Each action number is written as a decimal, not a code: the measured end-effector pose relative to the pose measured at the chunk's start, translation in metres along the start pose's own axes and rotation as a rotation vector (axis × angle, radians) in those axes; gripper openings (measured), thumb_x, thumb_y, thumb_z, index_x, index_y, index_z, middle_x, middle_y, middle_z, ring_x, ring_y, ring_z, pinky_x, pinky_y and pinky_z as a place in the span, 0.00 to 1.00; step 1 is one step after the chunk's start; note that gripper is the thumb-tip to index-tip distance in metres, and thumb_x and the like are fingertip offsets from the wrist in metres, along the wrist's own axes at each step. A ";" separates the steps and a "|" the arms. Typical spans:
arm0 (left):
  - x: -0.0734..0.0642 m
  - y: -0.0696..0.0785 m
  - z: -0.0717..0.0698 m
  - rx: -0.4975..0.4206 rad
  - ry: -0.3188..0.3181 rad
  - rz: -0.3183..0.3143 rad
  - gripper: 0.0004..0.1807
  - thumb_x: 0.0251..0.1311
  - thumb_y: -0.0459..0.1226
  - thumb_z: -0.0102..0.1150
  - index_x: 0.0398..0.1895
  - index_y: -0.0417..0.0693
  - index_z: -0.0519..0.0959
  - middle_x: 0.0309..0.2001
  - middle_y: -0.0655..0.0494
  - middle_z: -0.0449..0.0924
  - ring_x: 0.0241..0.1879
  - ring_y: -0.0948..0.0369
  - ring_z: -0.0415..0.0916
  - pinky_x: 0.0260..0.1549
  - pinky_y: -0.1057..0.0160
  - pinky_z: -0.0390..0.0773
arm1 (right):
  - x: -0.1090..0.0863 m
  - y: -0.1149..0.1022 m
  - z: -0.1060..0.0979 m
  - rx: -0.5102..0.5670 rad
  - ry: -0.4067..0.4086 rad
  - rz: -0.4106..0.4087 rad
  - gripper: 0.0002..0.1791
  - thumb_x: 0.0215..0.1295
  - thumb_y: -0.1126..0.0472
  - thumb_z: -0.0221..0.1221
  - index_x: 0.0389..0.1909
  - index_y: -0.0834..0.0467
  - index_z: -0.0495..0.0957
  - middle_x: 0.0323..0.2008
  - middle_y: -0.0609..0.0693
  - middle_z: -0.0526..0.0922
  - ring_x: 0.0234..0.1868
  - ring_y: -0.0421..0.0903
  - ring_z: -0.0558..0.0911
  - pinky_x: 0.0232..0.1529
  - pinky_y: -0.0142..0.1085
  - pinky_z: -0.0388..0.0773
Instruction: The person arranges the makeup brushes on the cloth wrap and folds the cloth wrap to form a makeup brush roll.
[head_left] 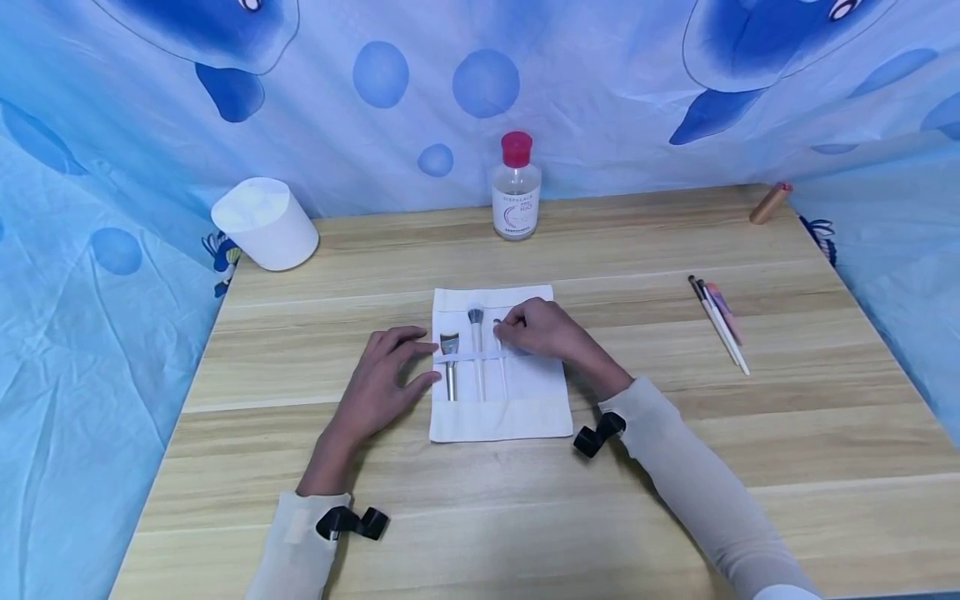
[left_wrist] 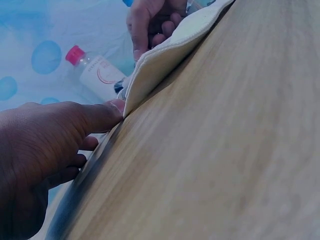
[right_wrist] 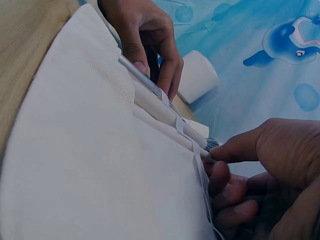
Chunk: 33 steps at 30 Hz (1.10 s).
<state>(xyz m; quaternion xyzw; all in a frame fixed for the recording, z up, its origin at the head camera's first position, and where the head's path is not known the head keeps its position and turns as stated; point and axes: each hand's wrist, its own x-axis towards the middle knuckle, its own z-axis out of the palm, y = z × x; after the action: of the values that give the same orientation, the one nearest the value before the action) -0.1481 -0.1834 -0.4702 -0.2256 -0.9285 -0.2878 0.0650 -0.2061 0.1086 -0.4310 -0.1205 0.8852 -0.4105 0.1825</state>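
I count three brushes [head_left: 480, 380] strapped to one white cloth [head_left: 536, 387], mid-table [head_left: 465, 508]. The right hand [head_left: 542, 327] pinches the thinnest brush [head_left: 503, 380] near its top; the left hand [head_left: 378, 383], fingers loosely spread, touches the cloth's nine o'clock edge. One bottle [head_left: 516, 196] stands at twelve.

in the head view, the lower ends of the brushes [head_left: 478, 367] run out of sight under the lower fold of the cloth [head_left: 536, 423]. both sleeves [head_left: 296, 550], at 8 and 4 o'clock from the cloth, are cut off below. print on the bottle [head_left: 516, 204], at 12 o'clock, is mostly too small to read. in the right wrist view, the right hand [right_wrist: 272, 172] hides the thin brush's tip; the left hand [right_wrist: 150, 40] is cropped at 12 o'clock.
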 end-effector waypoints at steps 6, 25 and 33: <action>0.000 0.000 0.000 0.010 -0.002 -0.014 0.23 0.60 0.51 0.69 0.57 0.56 0.83 0.66 0.57 0.71 0.62 0.56 0.63 0.60 0.53 0.65 | -0.002 0.004 -0.004 -0.004 0.018 -0.007 0.13 0.70 0.49 0.62 0.34 0.54 0.86 0.25 0.47 0.82 0.26 0.44 0.74 0.26 0.35 0.67; -0.001 0.002 0.001 0.007 -0.013 -0.006 0.23 0.61 0.52 0.69 0.57 0.55 0.83 0.67 0.56 0.70 0.63 0.54 0.63 0.60 0.51 0.66 | -0.077 0.068 -0.119 -0.187 0.360 0.053 0.19 0.73 0.46 0.57 0.50 0.56 0.83 0.40 0.55 0.84 0.37 0.50 0.81 0.33 0.42 0.75; 0.000 0.002 0.001 0.009 -0.008 -0.002 0.23 0.60 0.52 0.69 0.57 0.55 0.83 0.67 0.56 0.70 0.63 0.54 0.63 0.61 0.51 0.65 | -0.102 0.113 -0.150 -0.354 0.451 0.172 0.17 0.75 0.54 0.55 0.48 0.64 0.81 0.42 0.62 0.82 0.36 0.56 0.78 0.30 0.46 0.71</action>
<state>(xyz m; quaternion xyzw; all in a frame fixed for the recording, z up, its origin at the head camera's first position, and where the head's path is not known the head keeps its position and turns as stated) -0.1471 -0.1818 -0.4700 -0.2256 -0.9302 -0.2828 0.0618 -0.1845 0.3201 -0.4059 0.0190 0.9682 -0.2493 -0.0084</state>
